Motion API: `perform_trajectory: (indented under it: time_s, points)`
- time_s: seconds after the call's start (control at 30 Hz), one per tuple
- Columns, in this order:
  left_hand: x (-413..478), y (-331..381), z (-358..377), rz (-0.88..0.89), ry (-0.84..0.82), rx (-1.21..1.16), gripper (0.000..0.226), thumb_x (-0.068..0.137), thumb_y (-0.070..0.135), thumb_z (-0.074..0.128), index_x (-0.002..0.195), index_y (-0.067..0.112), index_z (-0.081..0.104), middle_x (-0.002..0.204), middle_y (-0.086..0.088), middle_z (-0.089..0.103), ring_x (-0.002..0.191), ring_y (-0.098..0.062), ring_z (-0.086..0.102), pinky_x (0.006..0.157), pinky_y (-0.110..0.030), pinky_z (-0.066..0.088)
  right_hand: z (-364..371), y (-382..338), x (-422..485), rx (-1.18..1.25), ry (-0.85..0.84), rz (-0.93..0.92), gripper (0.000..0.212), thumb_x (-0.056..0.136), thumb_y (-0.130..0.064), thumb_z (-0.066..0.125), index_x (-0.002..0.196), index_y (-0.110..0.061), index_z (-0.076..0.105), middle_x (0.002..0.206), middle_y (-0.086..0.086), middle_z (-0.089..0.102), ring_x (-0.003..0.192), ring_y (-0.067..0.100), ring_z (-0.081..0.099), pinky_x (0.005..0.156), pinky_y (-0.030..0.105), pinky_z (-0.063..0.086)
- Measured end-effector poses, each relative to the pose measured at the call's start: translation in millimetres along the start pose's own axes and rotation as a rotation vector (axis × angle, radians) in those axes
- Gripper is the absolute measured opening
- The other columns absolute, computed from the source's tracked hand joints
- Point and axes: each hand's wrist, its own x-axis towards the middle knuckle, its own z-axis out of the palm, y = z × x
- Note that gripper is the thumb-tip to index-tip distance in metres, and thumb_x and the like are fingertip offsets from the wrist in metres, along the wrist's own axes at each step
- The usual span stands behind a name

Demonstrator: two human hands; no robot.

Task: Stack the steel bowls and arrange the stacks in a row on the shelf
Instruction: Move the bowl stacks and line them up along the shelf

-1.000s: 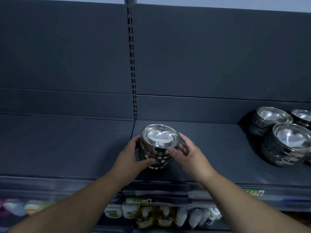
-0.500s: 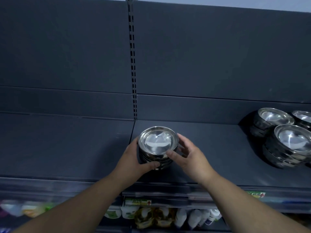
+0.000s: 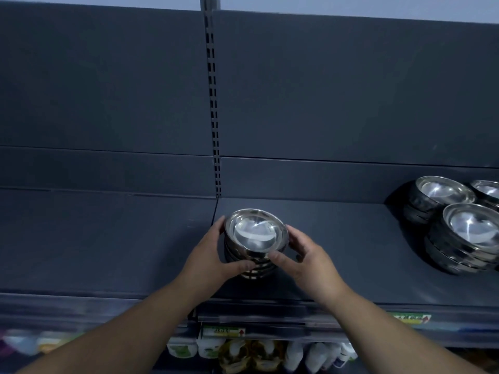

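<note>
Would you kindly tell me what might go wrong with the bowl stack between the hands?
1. The stack of shiny round steel bowls has a top bowl that looks tilted; once the left hand and right hand release their grip, it may slip off.
2. The stack stands far from the other steel bowl stacks, so the row on the dark grey shelf may show a gap.

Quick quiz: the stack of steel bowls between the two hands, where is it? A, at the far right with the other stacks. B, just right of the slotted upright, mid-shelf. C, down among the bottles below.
B: the left hand and right hand grip the stack of bowls just right of the slotted upright, apart from the other stacks at the far right.
</note>
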Motion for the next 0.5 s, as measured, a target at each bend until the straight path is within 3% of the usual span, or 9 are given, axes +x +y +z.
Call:
perform_trajectory:
  time_s: [0.07, 0.27, 0.4, 0.5]
  points:
    - [0.1, 0.6, -0.2, 0.002, -0.004, 0.008, 0.111, 0.062, 0.044, 0.086, 0.149, 0.038, 0.017, 0.15, 0.016, 0.035, 0.137, -0.007, 0.032, 0.114, -0.033, 0.032, -0.6, -0.3, 0.2, -0.039, 0.005, 0.002, 0.103, 0.051, -0.061, 0.076, 0.144, -0.03, 0.042, 0.133, -0.018, 0.054, 0.125, -0.001, 0.047, 0.103, 0.016, 0.037]
    - [-1.9, 2.3, -0.1, -0.001, -0.028, -0.004, 0.107, 0.064, 0.05, 0.082, 0.149, 0.036, 0.019, 0.153, 0.013, 0.03, 0.138, -0.007, 0.029, 0.113, -0.03, 0.029, -3.9, -1.0, 5.2, -0.014, 0.043, -0.02, 0.086, 0.065, -0.032, 0.087, 0.141, -0.027, 0.047, 0.129, -0.018, 0.056, 0.124, -0.001, 0.049, 0.087, -0.001, 0.036]
    - [-1.8, 2.4, -0.2, 0.002, -0.01, -0.004, 0.108, 0.065, 0.048, 0.082, 0.15, 0.036, 0.017, 0.155, 0.014, 0.027, 0.14, -0.007, 0.027, 0.114, -0.03, 0.027, -5.4, -1.3, 5.7, 0.049, 0.017, 0.004, 0.099, 0.059, -0.033, 0.087, 0.146, -0.021, 0.041, 0.135, -0.019, 0.048, 0.128, 0.001, 0.046, 0.105, 0.017, 0.038]
    - [-0.6, 1.9, 0.6, -0.001, -0.009, -0.024, 0.105, 0.064, 0.045, 0.084, 0.148, 0.036, 0.022, 0.15, 0.016, 0.036, 0.137, -0.005, 0.032, 0.113, -0.03, 0.03, -5.6, 0.7, 6.8, 0.107, -0.037, 0.001, 0.077, 0.068, -0.011, 0.086, 0.138, -0.019, 0.053, 0.128, -0.013, 0.064, 0.121, -0.002, 0.056, 0.108, 0.027, 0.044]
